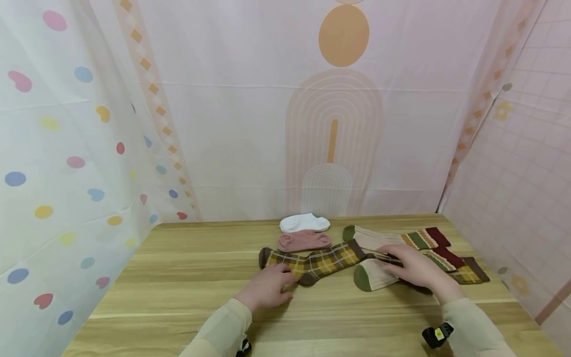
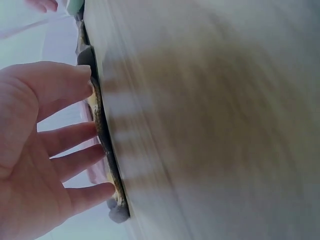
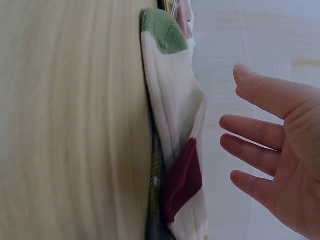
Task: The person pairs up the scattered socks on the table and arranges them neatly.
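My left hand (image 1: 267, 286) rests at the near edge of a brown and yellow plaid sock (image 1: 336, 260) lying flat. In the left wrist view its spread, loosely bent fingertips touch the sock's edge. My right hand (image 1: 415, 267) is over a cream sock (image 1: 379, 277) with green toe, burgundy heel and striped cuff. The right wrist view shows that hand above the cream sock (image 3: 170, 90), fingers apart and holding nothing. Partly under this sock lies a second plaid sock (image 1: 473, 273). Behind it lies another cream sock (image 1: 379, 238) with a green toe and burgundy cuff.
A pink ankle sock (image 1: 305, 240) and a white ankle sock (image 1: 303, 223) lie behind the left plaid sock. All rest on a wooden table (image 1: 187, 277). Patterned cloths (image 1: 241, 124) hang along its back and both sides.
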Available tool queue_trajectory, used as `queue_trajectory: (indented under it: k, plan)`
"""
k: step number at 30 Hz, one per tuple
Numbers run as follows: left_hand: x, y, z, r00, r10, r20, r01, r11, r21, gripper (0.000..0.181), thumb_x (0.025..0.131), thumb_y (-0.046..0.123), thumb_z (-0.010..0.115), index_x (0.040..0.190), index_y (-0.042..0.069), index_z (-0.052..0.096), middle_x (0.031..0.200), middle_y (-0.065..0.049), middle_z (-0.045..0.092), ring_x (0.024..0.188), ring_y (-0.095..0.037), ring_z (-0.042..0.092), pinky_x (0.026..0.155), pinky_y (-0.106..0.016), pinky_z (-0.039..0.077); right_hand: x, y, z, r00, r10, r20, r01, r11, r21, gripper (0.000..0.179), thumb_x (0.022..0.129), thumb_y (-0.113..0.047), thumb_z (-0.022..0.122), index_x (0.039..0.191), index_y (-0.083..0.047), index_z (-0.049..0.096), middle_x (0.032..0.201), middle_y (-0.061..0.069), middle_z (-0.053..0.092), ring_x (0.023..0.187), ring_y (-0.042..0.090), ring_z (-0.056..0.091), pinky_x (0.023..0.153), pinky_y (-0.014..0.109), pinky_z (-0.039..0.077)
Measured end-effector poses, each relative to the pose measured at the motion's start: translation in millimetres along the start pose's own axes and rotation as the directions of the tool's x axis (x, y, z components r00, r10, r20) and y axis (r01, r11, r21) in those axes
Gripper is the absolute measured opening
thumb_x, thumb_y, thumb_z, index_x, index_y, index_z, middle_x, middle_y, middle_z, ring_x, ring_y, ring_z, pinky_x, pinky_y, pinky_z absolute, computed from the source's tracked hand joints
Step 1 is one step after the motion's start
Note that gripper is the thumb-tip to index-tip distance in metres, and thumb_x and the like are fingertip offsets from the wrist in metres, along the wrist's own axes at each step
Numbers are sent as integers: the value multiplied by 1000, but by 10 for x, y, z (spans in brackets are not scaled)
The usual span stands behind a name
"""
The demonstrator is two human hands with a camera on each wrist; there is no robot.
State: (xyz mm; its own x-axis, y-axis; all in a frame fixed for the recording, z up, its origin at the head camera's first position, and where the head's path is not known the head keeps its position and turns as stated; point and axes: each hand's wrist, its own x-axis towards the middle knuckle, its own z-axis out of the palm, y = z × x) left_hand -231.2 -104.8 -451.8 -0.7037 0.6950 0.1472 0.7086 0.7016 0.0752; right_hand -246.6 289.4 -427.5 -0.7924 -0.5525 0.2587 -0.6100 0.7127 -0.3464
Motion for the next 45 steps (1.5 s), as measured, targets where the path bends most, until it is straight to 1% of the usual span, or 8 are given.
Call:
queue_trajectory:
  k: [8,14,18,21,27,35,42,45]
  plan:
    - [77,135,24,999,-37,-34,37,999,-15,42,87,24,70,127,10,66,124,-13,62,114,-29,59,93,-47,49,-97,74,8,1000,-5,-24,5,1000,-11,40,89,-14,74,126,-3,64,122,16,65,111,37,61,89,54,50]
    - [179,248,40,998,-9,-57,7,999,-34,45,89,24,69,131,8,63,127,-13,61,116,-28,58,96,-44,48,-187,131,-34,997,75,-33,-74,997,11,41,90,-18,73,127,-3,64,123,17,64,109,36,62,86,52,51]
    - [255,331,34,999,10,-48,-12,999,-43,46,91,26,69,133,9,61,129,-12,61,118,-27,57,99,-43,46,-272,198,-82,988,154,-7,-153,985,85,43,92,-19,71,129,0,61,124,20,63,94,24,68,75,40,56]
    - [316,397,24,998,34,-58,-36,999,-33,46,92,27,68,133,8,61,128,-11,61,118,-26,58,100,-41,46,-325,254,-113,986,168,1,-167,980,110,44,93,-17,70,130,2,59,125,21,62,82,15,68,69,34,55]
    - [424,538,16,997,49,-62,-51,998,-33,48,90,28,70,133,9,61,128,-9,62,117,-24,58,99,-38,46,-358,326,-117,991,123,-56,-123,992,8,41,91,-19,72,125,2,63,121,17,66,104,33,65,84,50,53]
    - [523,690,52,997,49,-52,-52,997,-56,52,89,29,71,136,10,59,128,-8,61,116,-21,58,97,-34,48,-380,368,-115,992,87,-93,-90,996,-25,36,90,-15,73,121,1,66,116,15,68,103,35,64,83,51,53]
    - [573,777,58,993,91,-80,-95,994,-53,51,90,28,71,136,8,59,126,-8,62,116,-20,58,100,-31,45,-510,440,-213,977,179,-114,-182,983,-13,39,90,-13,73,123,4,64,119,23,65,108,45,60,86,59,49]
    - [603,806,56,992,97,-84,-101,994,-43,51,90,28,70,136,8,59,126,-7,63,116,-19,58,100,-30,44,-588,512,-257,976,175,-132,-180,983,-27,38,87,-11,75,119,5,64,116,26,65,104,47,61,83,59,50]
